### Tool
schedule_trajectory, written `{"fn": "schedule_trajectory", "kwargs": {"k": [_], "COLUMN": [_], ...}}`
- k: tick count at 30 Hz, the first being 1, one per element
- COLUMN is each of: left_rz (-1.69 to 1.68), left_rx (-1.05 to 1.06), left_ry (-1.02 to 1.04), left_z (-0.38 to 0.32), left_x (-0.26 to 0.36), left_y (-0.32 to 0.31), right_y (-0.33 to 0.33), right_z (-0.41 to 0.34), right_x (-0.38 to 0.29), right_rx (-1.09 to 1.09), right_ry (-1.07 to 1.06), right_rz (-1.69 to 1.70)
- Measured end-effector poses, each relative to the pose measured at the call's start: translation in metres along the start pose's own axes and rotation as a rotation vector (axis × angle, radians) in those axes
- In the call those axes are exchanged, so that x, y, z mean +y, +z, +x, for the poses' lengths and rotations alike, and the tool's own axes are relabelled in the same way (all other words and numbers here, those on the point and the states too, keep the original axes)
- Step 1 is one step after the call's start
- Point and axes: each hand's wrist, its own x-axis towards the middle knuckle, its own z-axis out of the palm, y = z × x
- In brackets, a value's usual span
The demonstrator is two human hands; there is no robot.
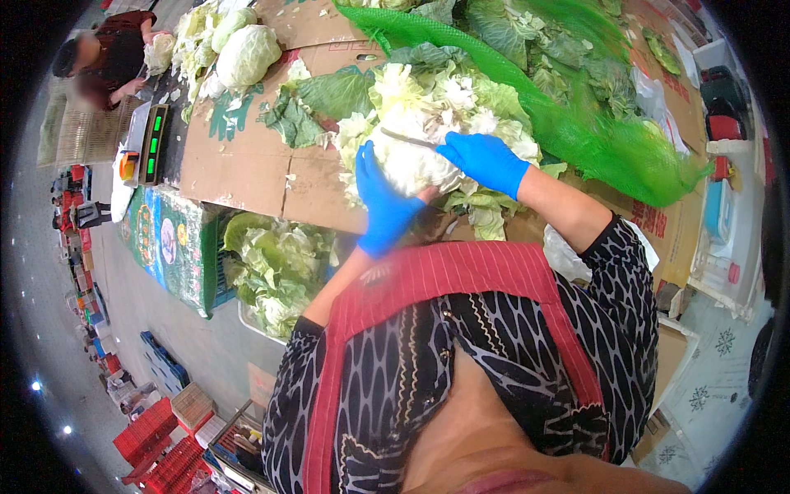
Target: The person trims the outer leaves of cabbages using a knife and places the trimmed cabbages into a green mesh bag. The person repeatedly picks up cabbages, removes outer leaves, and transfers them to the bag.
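Observation:
A pale, partly stripped cabbage head (410, 165) lies before me amid loose cabbage leaves (503, 102). My left hand (387, 207), in a blue glove, rests spread against its near left side. In my right hand (484, 162), also blue-gloved, is a knife (407, 138) with a narrow blade that lies across the top of the cabbage; its handle is hidden in my fist. Darker outer leaves (339, 92) lie just beyond on the cardboard (237, 167). A green mesh sack (580, 133) spreads to the right of the cabbage.
Peeled cabbages (249, 55) sit at the far left, near another person (117, 49) holding a cabbage. A scale (152, 142) with lit green displays stands at the left edge. Below the table edge, a container (247, 318) holds leaves (278, 272). White shelving (710, 265) stands right.

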Motion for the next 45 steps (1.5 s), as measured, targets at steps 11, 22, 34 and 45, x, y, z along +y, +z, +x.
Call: {"fn": "schedule_trajectory", "kwargs": {"k": [11,22,34,45], "left_rz": [-0.085,-0.068,-0.011,0.081], "left_rx": [0.018,0.019,-0.002,0.068], "left_ry": [-0.063,-0.008,0.042,0.054], "left_z": [0.004,-0.001,-0.01,0.002], "left_x": [-0.001,-0.003,-0.014,0.023], "left_y": [0.0,0.001,0.001,-0.011], "right_y": [0.006,0.003,-0.014,-0.003], "right_z": [-0.001,0.028,0.014,0.011], "right_x": [0.014,0.038,0.025,-0.007], "right_rx": [0.152,0.196,0.04,0.595], "right_ry": [0.014,0.121,0.142,-0.074], "right_rz": [-0.08,0.208,0.227,-0.077]}}
